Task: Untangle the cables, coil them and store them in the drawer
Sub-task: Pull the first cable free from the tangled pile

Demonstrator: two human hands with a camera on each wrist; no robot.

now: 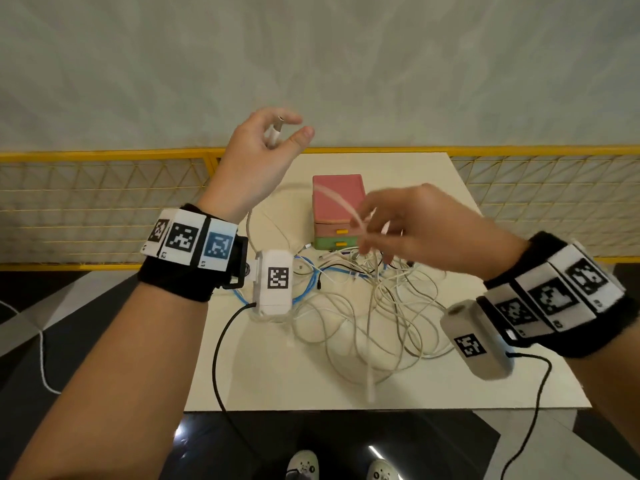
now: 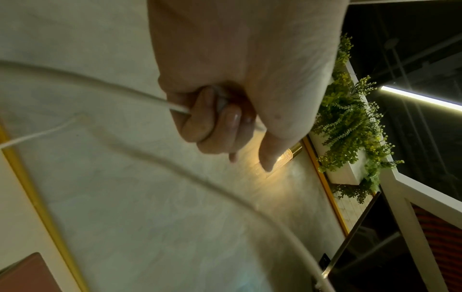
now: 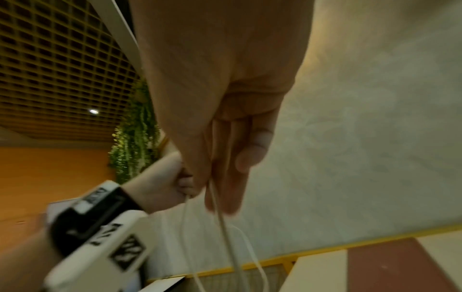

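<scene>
My left hand [image 1: 291,128] is raised above the table's far left and grips the plug end of a white cable [image 1: 273,135]; in the left wrist view its fingers [image 2: 215,126] curl round that cable [image 2: 100,85]. My right hand [image 1: 370,233], blurred, pinches a stretch of the same white cable [image 3: 222,217] in front of the drawer unit. A tangle of white, blue and black cables [image 1: 363,306] lies on the cream table [image 1: 277,375]. The small drawer unit [image 1: 337,202] has a pink top and pink and green drawers, both closed.
A yellow mesh fence [image 1: 86,202] runs behind the table, with a pale wall beyond it. Black leads hang from both wrist cameras over the table's front edge. My shoes [image 1: 301,462] stand on the dark floor below the near edge.
</scene>
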